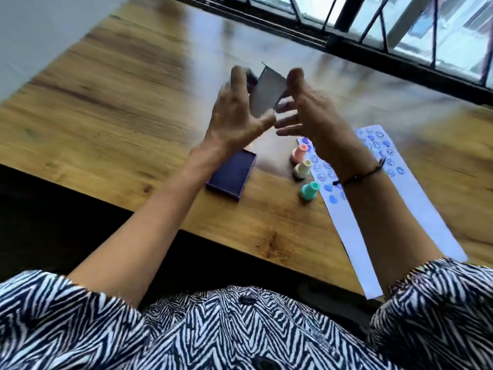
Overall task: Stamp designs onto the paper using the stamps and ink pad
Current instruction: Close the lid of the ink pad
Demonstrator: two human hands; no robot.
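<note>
Both my hands are raised above the wooden table (112,124), and the view is blurred. Between them is a flat grey lid (266,92), tilted up on edge. My left hand (237,113) grips its left side and my right hand (306,113) its right side. Below my left wrist lies the purple ink pad (232,174). To its right stand a pink stamp (300,153), a cream stamp (302,168) and a green stamp (309,190). A long white paper strip (373,236) printed with blue smiley faces and hearts runs under my right forearm.
The table's near edge runs diagonally in front of my patterned shirt. A black metal window frame (373,46) lines the far right side. Bare wood stretches to the left of the ink pad.
</note>
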